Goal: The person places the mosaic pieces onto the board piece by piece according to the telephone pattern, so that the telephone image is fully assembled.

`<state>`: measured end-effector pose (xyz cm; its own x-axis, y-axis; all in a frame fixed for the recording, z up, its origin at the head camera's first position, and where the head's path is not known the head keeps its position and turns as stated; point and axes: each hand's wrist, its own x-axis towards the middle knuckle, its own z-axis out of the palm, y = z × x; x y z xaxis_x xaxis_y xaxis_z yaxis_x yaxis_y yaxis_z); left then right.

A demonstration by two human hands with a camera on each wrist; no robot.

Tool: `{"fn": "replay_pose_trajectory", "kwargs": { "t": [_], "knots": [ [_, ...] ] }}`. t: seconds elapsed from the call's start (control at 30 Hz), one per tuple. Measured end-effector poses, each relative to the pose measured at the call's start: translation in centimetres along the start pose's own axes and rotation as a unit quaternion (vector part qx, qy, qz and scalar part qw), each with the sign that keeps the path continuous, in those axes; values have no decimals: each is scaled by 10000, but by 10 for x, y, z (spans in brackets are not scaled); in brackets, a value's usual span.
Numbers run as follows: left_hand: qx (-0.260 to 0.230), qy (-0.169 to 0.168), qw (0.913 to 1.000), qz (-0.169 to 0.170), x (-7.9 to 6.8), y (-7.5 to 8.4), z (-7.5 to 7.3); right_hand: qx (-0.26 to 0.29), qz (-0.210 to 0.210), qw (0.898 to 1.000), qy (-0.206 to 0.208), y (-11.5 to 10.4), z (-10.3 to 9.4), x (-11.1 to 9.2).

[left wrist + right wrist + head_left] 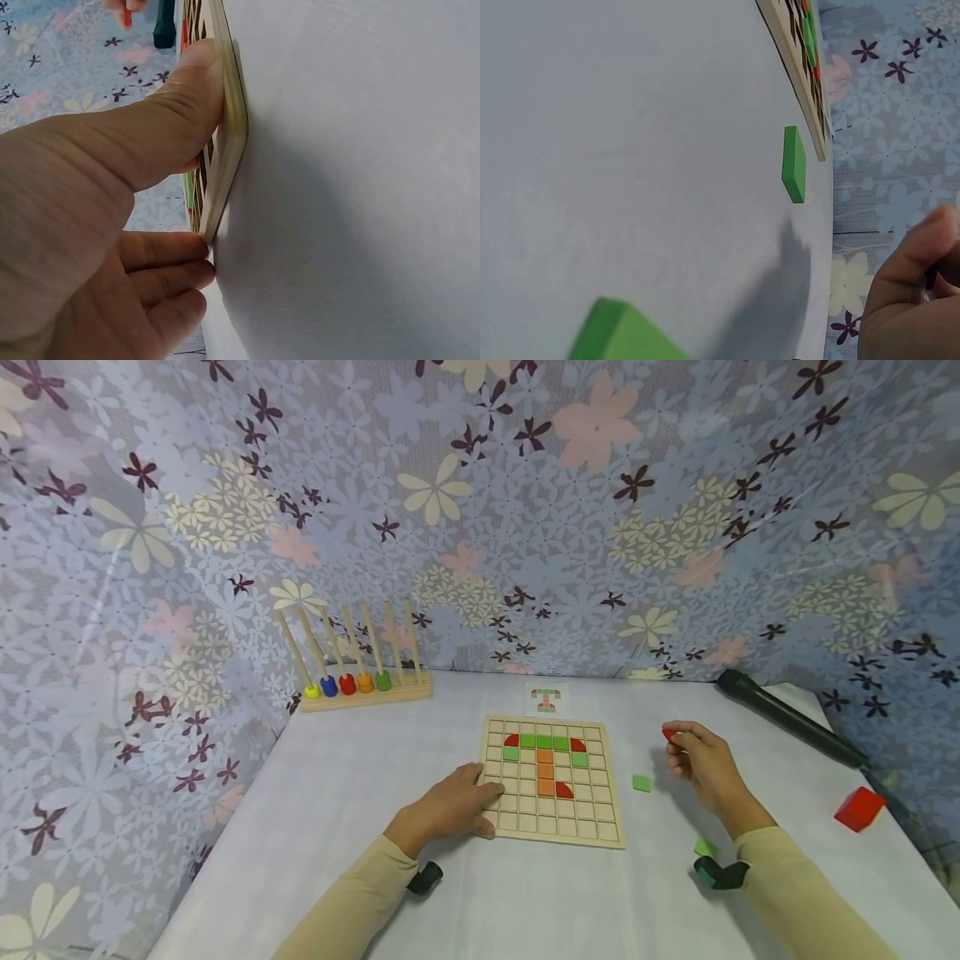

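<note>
The square wooden grid board (517, 818) lies on the table, with red quarter-round, green and orange tiles forming a T-like pattern. My left hand (453, 802) rests at its near left corner; in the left wrist view the thumb (191, 97) lies against the board's edge and the other fingertips touch its side. Off to the right of the board, my right hand (701, 764) is raised above the table and pinches a small red tile (668, 734) between thumb and fingers. Its shape is mostly hidden. A loose green tile (641, 783) lies between board and right hand.
Another green tile (703, 847) lies near the right wrist. Behind the board is a pattern card (546, 699). A wooden peg stand (367, 695) with coloured rings stands back left. A black microphone-like rod (791, 718) and a red block (859, 809) are at the right.
</note>
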<state>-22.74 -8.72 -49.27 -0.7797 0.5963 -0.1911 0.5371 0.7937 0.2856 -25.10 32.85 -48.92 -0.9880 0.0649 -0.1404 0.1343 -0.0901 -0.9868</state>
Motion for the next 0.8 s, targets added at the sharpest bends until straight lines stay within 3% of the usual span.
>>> {"fn": "replay_pose_trajectory", "kwargs": {
  "t": [0.17, 0.37, 0.67, 0.8],
  "knots": [
    [-27, 7, 10000, 0, -1, -1, 1, 117, 53, 9999, 30, -3, 4, 0],
    [59, 35, 10000, 40, -1, -2, 2, -176, 90, 9998, 34, -6, 10, 1],
    [48, 33, 10000, 51, -1, -2, 2, -119, -56, 9994, -333, -7, 28, 5],
    [39, 1, 10000, 24, 0, -2, 1, -406, -35, 9975, -571, -8, 39, 5]
  ]
}}
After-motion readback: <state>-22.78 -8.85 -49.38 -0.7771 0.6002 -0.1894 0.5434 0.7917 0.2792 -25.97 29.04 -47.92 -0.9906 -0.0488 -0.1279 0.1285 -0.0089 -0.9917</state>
